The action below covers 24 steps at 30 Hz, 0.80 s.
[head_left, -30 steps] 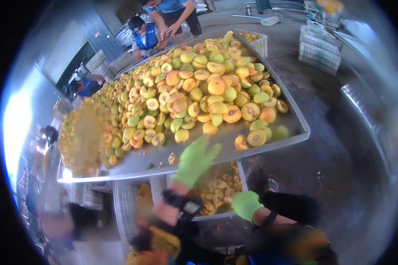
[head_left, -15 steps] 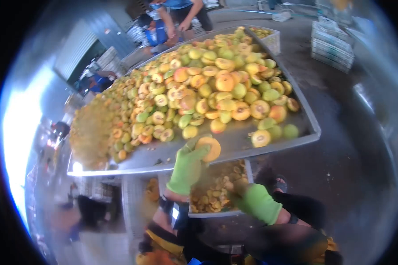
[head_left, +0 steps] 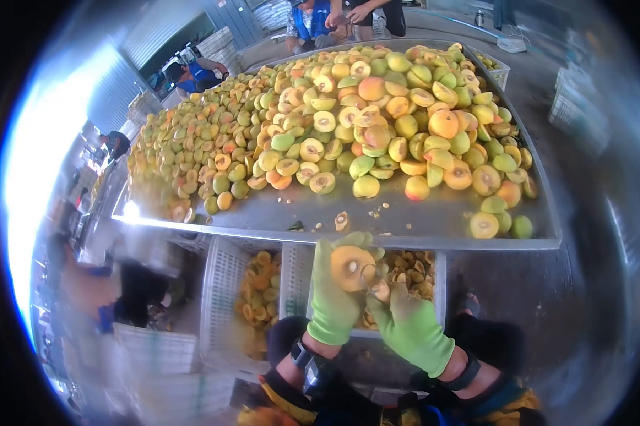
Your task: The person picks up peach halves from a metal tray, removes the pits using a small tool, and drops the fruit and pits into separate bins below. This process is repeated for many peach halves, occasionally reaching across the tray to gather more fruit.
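Observation:
Both hands wear green gloves and meet just below the front edge of a metal table [head_left: 263,236]. My left hand [head_left: 336,291] is closed round a halved fruit [head_left: 350,268], its cut face with the stone turned up. My right hand [head_left: 414,319] is closed on a small tool with a ring-like metal end [head_left: 370,275], which touches the cut face. Its grip is partly hidden by the fingers. Beyond the hands, a large heap of halved yellow-green fruit [head_left: 377,128] covers much of the table.
Below the table are a white crate [head_left: 217,305] with fruit halves and another crate [head_left: 441,284] with pieces, partly behind my hands. People [head_left: 309,25] stand or sit at the far side, another person [head_left: 196,77] at the left. Stacked crates [head_left: 579,103] stand right.
My left hand has lifted the fruit half back from the table edge, and my right hand has come up to it with the tool. The view has shifted, showing more of the left crate.

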Tool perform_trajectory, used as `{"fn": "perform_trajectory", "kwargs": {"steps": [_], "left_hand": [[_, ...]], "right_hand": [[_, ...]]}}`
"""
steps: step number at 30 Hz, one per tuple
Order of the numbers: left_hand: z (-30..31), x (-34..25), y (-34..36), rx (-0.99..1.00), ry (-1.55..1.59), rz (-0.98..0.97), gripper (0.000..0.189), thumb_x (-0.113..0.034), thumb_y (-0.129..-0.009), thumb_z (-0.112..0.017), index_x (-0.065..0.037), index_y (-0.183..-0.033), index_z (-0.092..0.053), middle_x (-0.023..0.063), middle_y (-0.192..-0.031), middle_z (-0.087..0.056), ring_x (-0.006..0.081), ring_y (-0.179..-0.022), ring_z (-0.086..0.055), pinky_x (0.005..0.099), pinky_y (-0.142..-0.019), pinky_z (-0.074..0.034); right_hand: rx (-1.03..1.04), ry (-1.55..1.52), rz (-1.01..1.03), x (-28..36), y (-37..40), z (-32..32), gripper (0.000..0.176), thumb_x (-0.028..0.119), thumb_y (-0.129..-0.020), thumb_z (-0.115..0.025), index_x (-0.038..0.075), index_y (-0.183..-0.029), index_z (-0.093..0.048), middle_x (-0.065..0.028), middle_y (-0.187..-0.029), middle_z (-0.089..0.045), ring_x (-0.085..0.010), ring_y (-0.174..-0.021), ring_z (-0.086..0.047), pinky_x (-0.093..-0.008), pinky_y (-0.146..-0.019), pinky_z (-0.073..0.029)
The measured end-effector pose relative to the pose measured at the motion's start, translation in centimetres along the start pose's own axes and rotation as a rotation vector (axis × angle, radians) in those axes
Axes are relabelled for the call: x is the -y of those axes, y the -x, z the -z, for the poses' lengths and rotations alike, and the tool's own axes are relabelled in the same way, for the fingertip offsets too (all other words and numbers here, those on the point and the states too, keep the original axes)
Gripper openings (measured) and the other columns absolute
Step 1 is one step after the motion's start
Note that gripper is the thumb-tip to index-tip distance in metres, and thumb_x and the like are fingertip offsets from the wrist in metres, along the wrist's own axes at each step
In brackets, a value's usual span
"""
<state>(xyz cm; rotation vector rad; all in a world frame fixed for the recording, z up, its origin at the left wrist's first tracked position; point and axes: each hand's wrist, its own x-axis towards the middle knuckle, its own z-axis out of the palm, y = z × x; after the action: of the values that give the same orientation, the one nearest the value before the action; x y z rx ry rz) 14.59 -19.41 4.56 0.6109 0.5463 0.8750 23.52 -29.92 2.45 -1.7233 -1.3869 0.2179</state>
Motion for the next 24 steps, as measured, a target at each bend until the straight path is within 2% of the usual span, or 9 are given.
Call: {"fn": "perform_trajectory", "kwargs": {"steps": [5, 8, 10, 14, 16, 17, 19, 23, 24], "left_hand": [[2.0, 0.0, -0.4, 0.039, -0.074, -0.077, 0.054, -0.048, -0.101, -0.042, 0.001, -0.118, -0.055, 0.0139, -0.109, -0.061, 0.0242, -0.089, -0.063, 0.0377, -0.079, -0.055], [2.1, -0.1, -0.5, 0.038, -0.410, -0.253, 0.049, -0.042, -0.103, -0.039, 0.002, -0.116, -0.057, 0.0123, -0.103, -0.063, 0.0200, -0.082, -0.064, 0.0343, -0.078, -0.054], [2.2, -0.1, -0.8, -0.056, -0.557, -0.275, 0.061, -0.054, -0.100, -0.038, 0.002, -0.107, -0.061, 0.0133, -0.096, -0.065, 0.0232, -0.082, -0.064, 0.0332, -0.075, -0.054], [1.7, -0.2, -0.9, -0.136, -0.336, -0.166, 0.058, -0.051, -0.101, -0.038, 0.003, -0.105, -0.062, 0.0133, -0.094, -0.066, 0.0234, -0.080, -0.065, 0.0328, -0.075, -0.055], [1.4, 0.0, -1.0, -0.178, -0.358, -0.155, 0.055, -0.048, -0.101, -0.040, 0.003, -0.104, -0.063, 0.0134, -0.094, -0.066, 0.0233, -0.078, -0.065, 0.0330, -0.073, -0.055], [1.2, 0.0, -1.0, -0.176, -0.361, -0.151, 0.055, -0.048, -0.101, -0.040, 0.003, -0.104, -0.063, 0.0134, -0.094, -0.066, 0.0233, -0.078, -0.065, 0.0330, -0.073, -0.055], [0.9, 0.0, -1.1, -0.199, -0.344, -0.148, 0.053, -0.046, -0.101, -0.042, 0.003, -0.102, -0.063, 0.0131, -0.092, -0.066, 0.0229, -0.078, -0.065, 0.0337, -0.072, -0.055], [2.0, -0.6, -1.7, -0.125, -0.391, -0.151, 0.051, -0.044, -0.101, -0.042, 0.002, -0.099, -0.063, 0.0134, -0.090, -0.066, 0.0238, -0.078, -0.065, 0.0352, -0.071, -0.055], [2.4, -1.0, -1.9, -0.035, -0.311, -0.028, 0.044, -0.037, -0.101, -0.044, 0.003, -0.096, -0.064, 0.0123, -0.089, -0.066, 0.0219, -0.081, -0.065, 0.0326, -0.072, -0.054]], "right_hand": [[0.029, 0.012, -0.008, 0.9, -1.2, -0.8, 0.024, 0.024, -0.091, -0.065, 0.003, -0.085, -0.055, -0.0155, -0.060, -0.059, -0.0338, -0.055, -0.061, -0.0410, -0.048, -0.048], [0.113, -0.001, -0.049, 0.2, -1.2, -2.3, 0.024, 0.023, -0.092, -0.064, 0.002, -0.085, -0.055, -0.0154, -0.060, -0.058, -0.0330, -0.052, -0.059, -0.0397, -0.047, -0.046], [-0.089, 0.508, 0.480, -1.0, -0.9, -4.3, 0.024, 0.021, -0.094, -0.062, 0.002, -0.080, -0.055, -0.0155, -0.059, -0.057, -0.0319, -0.049, -0.056, -0.0386, -0.045, -0.043], [-0.006, 0.215, 0.344, -0.9, -1.3, -3.7, 0.023, 0.019, -0.094, -0.061, 0.002, -0.078, -0.057, -0.0137, -0.055, -0.054, -0.0300, -0.047, -0.054, -0.0373, -0.044, -0.041], [-0.183, 0.645, 0.797, -2.3, -1.6, -4.5, 0.021, 0.019, -0.095, -0.058, 0.003, -0.082, -0.060, -0.0107, -0.055, -0.052, -0.0249, -0.045, -0.052, -0.0357, -0.044, -0.041], [-0.185, 0.646, 0.792, -2.1, -1.3, -4.5, 0.021, 0.019, -0.095, -0.058, 0.003, -0.082, -0.060, -0.0107, -0.055, -0.052, -0.0249, -0.045, -0.052, -0.0357, -0.044, -0.041], [0.018, 0.469, 0.426, -1.0, -0.8, -4.2, 0.019, 0.020, -0.095, -0.055, 0.003, -0.094, -0.063, -0.0097, -0.061, -0.053, -0.0198, -0.044, -0.050, -0.0336, -0.044, -0.040], [-0.042, 0.270, 0.615, -2.3, -1.6, -3.8, 0.030, 0.031, -0.098, -0.054, 0.002, -0.100, -0.062, -0.0084, -0.064, -0.055, -0.0147, -0.046, -0.052, -0.0300, -0.043, -0.041], [0.365, -0.316, -0.058, 0.0, -2.8, -0.7, 0.036, 0.036, -0.098, -0.053, 0.001, -0.099, -0.061, -0.0069, -0.063, -0.054, -0.0132, -0.044, -0.051, -0.0283, -0.041, -0.040]]}}
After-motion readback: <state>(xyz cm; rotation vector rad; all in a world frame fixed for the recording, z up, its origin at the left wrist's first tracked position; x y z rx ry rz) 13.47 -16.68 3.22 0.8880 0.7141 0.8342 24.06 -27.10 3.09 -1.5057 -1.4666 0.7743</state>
